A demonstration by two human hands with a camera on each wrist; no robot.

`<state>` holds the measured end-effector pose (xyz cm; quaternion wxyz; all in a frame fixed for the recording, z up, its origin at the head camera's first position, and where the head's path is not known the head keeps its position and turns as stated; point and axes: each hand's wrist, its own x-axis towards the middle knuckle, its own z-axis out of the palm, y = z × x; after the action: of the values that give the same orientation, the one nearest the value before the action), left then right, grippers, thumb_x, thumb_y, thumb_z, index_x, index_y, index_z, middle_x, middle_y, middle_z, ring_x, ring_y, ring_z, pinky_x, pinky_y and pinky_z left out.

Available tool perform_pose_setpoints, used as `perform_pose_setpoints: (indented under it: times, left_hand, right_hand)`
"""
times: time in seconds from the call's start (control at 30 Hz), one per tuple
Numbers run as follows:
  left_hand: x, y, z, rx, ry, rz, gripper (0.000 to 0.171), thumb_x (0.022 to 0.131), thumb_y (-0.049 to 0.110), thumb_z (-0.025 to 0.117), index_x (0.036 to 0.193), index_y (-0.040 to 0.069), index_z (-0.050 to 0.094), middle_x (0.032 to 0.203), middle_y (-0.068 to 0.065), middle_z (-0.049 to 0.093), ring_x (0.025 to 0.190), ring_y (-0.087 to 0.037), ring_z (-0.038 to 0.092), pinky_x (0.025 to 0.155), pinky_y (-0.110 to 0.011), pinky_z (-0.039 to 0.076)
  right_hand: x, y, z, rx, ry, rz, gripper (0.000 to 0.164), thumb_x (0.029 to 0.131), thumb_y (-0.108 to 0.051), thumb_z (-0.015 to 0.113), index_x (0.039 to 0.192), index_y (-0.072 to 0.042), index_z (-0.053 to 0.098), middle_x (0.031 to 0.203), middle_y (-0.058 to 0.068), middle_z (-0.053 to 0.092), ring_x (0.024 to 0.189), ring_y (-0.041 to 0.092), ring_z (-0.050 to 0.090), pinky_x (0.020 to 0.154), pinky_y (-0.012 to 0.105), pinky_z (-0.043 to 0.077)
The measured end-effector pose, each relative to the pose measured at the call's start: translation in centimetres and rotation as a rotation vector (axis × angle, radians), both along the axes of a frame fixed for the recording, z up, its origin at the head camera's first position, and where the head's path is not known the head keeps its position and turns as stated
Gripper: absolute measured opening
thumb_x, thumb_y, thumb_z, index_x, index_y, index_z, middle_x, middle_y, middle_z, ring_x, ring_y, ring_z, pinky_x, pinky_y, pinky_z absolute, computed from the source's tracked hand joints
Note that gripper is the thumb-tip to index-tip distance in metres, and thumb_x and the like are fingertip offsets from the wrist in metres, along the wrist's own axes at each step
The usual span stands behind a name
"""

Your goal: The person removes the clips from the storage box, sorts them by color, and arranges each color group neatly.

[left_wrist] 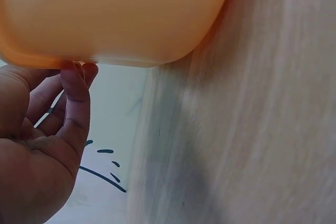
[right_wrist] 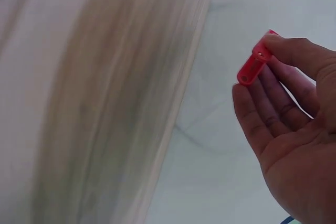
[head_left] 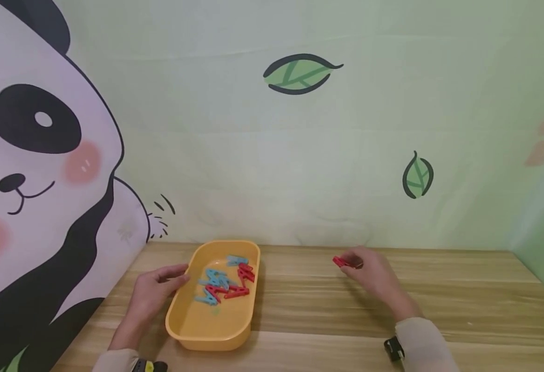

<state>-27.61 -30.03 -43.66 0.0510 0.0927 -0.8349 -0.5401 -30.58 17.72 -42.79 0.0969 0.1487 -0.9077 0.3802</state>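
In the head view, the left hand [head_left: 150, 293] is at the near-left side of a yellow tray [head_left: 213, 327], its thumb and fingers reaching to the rim and touching it from outside, loosely bent rather than clenched; the tray stands on a wood-grained bench [head_left: 318, 305] and contains light blue clothespins [head_left: 218, 279] and red clothespins [head_left: 237, 292] jumbled together; well apart to the right, the right hand [head_left: 369, 271] pinches a single red clothespin [head_left: 338, 262] above the bench; behind, a pale green backdrop [head_left: 369, 124] bears a panda picture [head_left: 34, 124] and two printed leaves.

In the left wrist view, the tray looks orange and fills the upper part; the fingertips meet its edge from outside, with the wood surface alongside; the tray's contents are hidden here.

In the right wrist view, the right hand grasps the single red clothespin between the thumb and fingers, the clothespin slanting, one end under the thumb; the bench, blurred, lies to the left, and the backdrop is behind the hand.
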Motion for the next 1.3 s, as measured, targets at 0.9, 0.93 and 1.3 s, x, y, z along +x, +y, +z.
perform_pose_setpoints:
  times: [0.9,0.93,1.3]
  left_hand:
    - [0.0,0.1,0.0,-0.005,0.011,-0.005,0.045,0.099,0.025,0.078,0.137,0.002,0.071,0.131,-0.014,0.073,0.108,-0.017,0.070,0.082,-0.022,0.059]
    - [-0.1,0.0,0.0,-0.002,0.012,-0.005,0.045,0.099,0.025,0.078,0.137,0.001,0.071,0.131,-0.014,0.073,0.107,-0.016,0.071,0.082,-0.022,0.059]
    - [-0.1,0.0,0.0,0.000,0.011,-0.006,0.045,0.099,0.025,0.078,0.137,0.001,0.071,0.130,-0.014,0.073,0.105,-0.014,0.070,0.081,-0.021,0.058]
  right_hand:
    - [-0.3,2.6,-0.7,0.067,-0.085,0.063,0.014,0.087,0.002,0.080,0.100,0.000,0.075,0.091,0.003,0.072,0.086,0.021,0.066,0.079,0.041,0.056]
    - [-0.3,2.6,-0.7,0.070,-0.084,0.063,0.014,0.087,0.002,0.080,0.100,0.000,0.075,0.091,0.003,0.072,0.086,0.021,0.066,0.079,0.041,0.056]
    - [-0.2,2.4,-0.9,0.094,-0.135,-0.015,0.015,0.085,-0.003,0.084,0.094,0.000,0.073,0.085,0.003,0.069,0.081,0.020,0.061,0.073,0.037,0.053]
